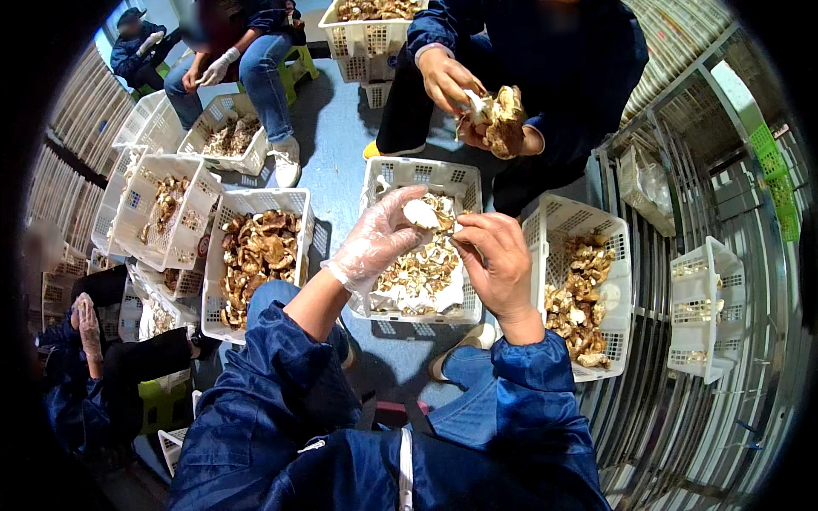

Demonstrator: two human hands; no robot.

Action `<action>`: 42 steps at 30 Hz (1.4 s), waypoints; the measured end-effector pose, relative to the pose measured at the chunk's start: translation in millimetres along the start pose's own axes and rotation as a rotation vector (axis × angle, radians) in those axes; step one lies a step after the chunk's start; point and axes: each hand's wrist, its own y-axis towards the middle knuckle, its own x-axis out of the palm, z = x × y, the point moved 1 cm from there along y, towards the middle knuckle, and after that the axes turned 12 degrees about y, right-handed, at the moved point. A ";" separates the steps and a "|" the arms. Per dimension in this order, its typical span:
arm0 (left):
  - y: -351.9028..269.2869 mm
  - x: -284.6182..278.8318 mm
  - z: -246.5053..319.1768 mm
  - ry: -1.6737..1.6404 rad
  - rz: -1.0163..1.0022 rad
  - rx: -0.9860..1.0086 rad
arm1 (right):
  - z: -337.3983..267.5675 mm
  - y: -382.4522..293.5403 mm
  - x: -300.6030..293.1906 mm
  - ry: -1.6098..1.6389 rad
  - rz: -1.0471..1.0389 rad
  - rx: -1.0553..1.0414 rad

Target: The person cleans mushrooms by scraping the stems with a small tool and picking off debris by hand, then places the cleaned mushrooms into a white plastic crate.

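My left hand (386,233), in a clear plastic glove, grips a mushroom (422,215) with a pale, smooth face turned up. Just to its right is my bare right hand (495,255), thumb and fingers pinched together near the mushroom's edge. Whether a small blade or a scrap sits in that pinch is too small to tell. Both hands are above a white perforated plastic crate (474,185). Lying in the crate under them are many small pale and brown mushroom pieces (415,281).
Brown mushrooms fill a crate (214,281) at left; another crate (543,239) of mushrooms stands at right. Opposite, a co-worker's hands (447,83) hold a mushroom cluster (501,121). Other seated people and stacked crates (163,211) are at left. Metal racking (645,306) lines the right.
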 end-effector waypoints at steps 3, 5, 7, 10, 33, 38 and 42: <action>-0.4 -0.3 0.2 0.058 -0.010 -0.048 | 3.4 0.8 1.6 -0.007 -0.045 -0.036; -0.8 -0.4 1.4 0.061 -0.014 -0.050 | 4.6 -0.1 1.1 0.008 -0.072 -0.026; -2.2 -2.9 3.6 0.111 -0.026 -0.042 | 5.6 0.1 1.1 0.014 -0.089 -0.031; -5.6 -3.2 5.0 0.130 -0.025 -0.042 | 8.3 -4.6 3.3 0.078 -0.112 -0.028; -20.3 -7.5 21.0 0.121 0.010 -0.153 | -1.1 2.3 11.9 0.206 -0.093 0.008; -18.3 -8.2 15.6 0.140 -0.038 -0.150 | 0.7 0.1 15.9 0.180 -0.099 0.003; -15.9 -8.2 13.7 0.249 0.008 -0.063 | -3.8 1.6 15.3 0.199 -0.125 0.043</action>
